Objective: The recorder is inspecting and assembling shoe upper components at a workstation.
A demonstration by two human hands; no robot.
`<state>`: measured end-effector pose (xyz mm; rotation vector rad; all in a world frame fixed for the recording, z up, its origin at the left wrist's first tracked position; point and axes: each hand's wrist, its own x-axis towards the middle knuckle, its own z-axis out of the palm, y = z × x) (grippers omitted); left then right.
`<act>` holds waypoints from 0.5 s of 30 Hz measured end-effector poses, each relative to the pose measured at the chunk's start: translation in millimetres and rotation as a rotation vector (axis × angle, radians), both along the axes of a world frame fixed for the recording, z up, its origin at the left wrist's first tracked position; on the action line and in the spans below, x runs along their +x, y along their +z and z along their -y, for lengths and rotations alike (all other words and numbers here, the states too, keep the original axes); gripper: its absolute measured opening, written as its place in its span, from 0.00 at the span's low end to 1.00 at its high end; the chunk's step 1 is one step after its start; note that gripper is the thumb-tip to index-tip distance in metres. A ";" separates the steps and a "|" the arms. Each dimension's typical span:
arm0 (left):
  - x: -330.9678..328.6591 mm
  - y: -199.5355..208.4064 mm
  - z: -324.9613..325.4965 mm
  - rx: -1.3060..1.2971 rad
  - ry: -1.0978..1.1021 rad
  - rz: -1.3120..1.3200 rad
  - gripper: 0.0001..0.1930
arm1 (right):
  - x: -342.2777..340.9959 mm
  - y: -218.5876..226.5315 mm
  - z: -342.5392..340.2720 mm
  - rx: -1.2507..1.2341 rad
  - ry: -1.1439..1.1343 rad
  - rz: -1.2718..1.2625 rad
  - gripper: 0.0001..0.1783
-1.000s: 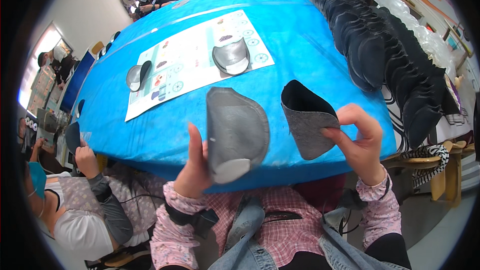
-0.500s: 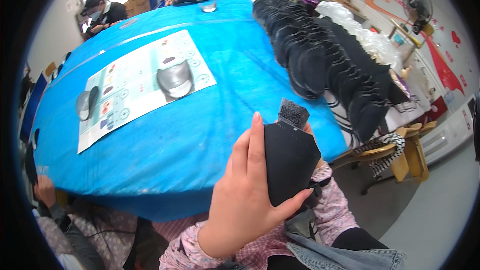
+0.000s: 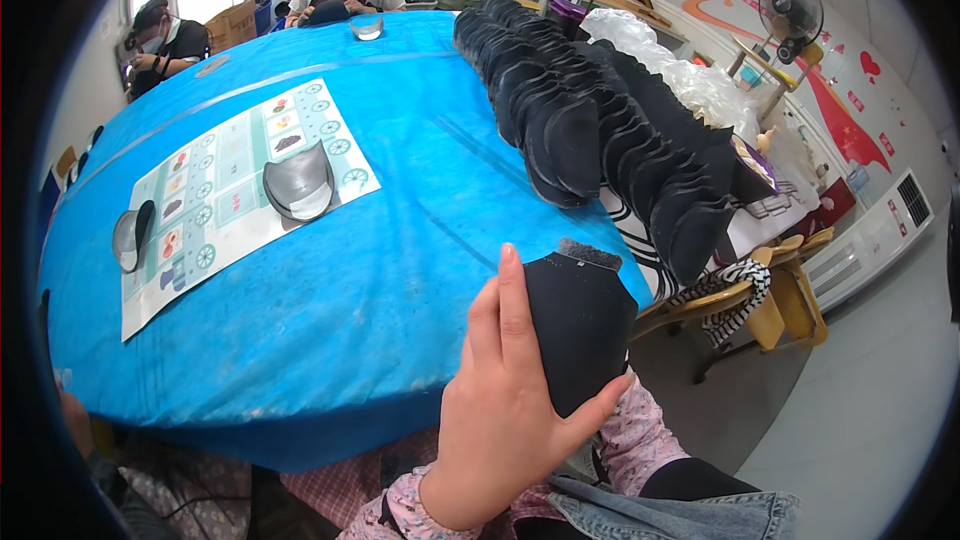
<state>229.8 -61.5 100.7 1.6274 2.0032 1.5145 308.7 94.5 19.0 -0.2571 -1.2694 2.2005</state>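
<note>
My left hand (image 3: 510, 395) is closed on a black curved pad (image 3: 580, 330), its fingers laid along the left side and its thumb across the lower right. The pad stands up in front of me with its flat black face toward me. A short grey fuzzy strip (image 3: 589, 254) shows along its top edge. My right hand is hidden behind the pad; only my right sleeve (image 3: 648, 435), pink and patterned, comes up below it. Beyond the pad, long rows of similar black pads (image 3: 570, 145) stand packed together on the table's right side.
A blue cloth covers the table (image 3: 400, 270). On it lies a printed sheet (image 3: 235, 175) bearing shiny grey curved pieces (image 3: 300, 183). Two people sit at the far side, and another person's arm is at the lower left. A wooden chair (image 3: 790, 290) stands at the right.
The view has shifted, so the table things sit further left. The grey strip now shows shorter above the pad. Right-hand fingers seen beside the pad earlier are now hidden.
</note>
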 end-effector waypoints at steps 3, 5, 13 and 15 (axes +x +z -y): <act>3.0 2.4 -0.8 -0.011 -0.013 0.018 0.59 | 1.0 2.3 -0.5 0.009 0.016 0.004 0.15; 3.6 2.4 -1.4 -0.012 -0.019 0.021 0.59 | 0.9 2.4 -1.2 0.016 0.023 0.008 0.15; 2.1 4.2 -1.0 0.008 -0.022 0.008 0.59 | 1.7 5.7 -0.8 0.038 0.052 0.019 0.15; 2.2 4.3 -1.2 0.013 -0.021 0.005 0.59 | 1.3 5.8 -1.1 0.042 0.059 0.021 0.15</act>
